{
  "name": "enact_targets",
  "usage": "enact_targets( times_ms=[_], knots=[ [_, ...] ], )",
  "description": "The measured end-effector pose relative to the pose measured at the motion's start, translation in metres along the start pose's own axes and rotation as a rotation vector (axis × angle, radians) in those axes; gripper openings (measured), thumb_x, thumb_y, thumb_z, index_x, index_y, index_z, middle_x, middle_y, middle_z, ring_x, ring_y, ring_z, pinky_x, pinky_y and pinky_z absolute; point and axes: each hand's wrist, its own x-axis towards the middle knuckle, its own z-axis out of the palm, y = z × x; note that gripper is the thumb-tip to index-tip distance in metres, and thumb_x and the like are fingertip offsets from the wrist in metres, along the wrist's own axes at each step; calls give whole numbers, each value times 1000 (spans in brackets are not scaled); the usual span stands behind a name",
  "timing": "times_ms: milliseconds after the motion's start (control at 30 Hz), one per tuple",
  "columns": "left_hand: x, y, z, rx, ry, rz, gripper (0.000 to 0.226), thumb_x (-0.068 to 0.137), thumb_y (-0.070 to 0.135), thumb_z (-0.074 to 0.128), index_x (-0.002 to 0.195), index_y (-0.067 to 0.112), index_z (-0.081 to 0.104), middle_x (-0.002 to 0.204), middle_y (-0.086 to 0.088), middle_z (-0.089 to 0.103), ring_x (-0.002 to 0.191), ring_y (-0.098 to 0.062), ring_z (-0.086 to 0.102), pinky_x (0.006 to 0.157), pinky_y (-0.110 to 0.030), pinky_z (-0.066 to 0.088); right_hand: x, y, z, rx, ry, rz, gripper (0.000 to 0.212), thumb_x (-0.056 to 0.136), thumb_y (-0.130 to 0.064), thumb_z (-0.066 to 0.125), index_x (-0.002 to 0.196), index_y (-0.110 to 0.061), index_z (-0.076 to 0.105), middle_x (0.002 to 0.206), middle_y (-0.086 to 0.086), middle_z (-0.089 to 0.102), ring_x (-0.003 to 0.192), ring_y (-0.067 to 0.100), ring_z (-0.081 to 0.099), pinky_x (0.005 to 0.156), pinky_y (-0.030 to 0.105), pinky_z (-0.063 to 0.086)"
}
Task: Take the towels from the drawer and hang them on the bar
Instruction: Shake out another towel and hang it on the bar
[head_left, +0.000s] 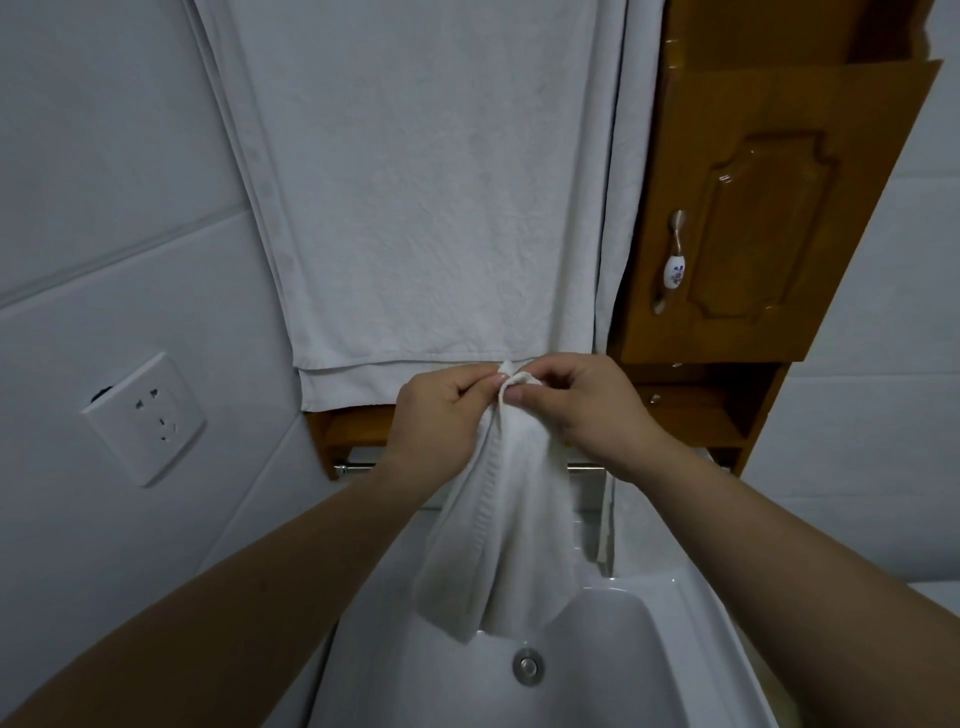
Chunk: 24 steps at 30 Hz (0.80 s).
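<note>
A single wide-angle view from the person's head looks forward and down, close to the wall (104, 156). Both forearms reach in from the bottom corners, the sink (597, 649) lies below, and the wooden cabinet (769, 208) bends at the right edge.

Pale tiled wall (104, 182) faces me, a white socket (145, 415) set in it at left. At right hangs a wooden cabinet (769, 208); below me lies a white basin (597, 665). The light is dim.

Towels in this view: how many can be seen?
3: a large towel hanging on the wall, a small towel pinched by both hands over the sink, and a partly hidden strip on the bar.
</note>
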Motion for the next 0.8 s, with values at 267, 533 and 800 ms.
enact_targets(
  times_ms=[267,533,800],
  knots=[
    [-3,5,-11,-122,-146,-23,20,98,19,58,107,23,75,93,14,74,86,0,67,71,-12,49,2,2,0,252,-51,158,28,76,-11,84,100,-8,70,66,12,63,64,28,60,74,43,53],
    [-6,11,-17,-301,-267,-109,22,100,11,53,113,7,71,72,17,69,60,5,60,59,-10,46,6,-2,4,63,-3,140,30,71,-36,87,85,-11,78,89,11,75,90,32,72,87,56,56],
    [2,10,-22,-181,-208,-80,19,88,17,73,106,19,77,97,8,77,93,-6,71,78,-16,52,11,-1,8,-17,34,105,41,62,-52,76,78,-14,71,84,19,68,71,21,59,66,46,49]
  ],
)
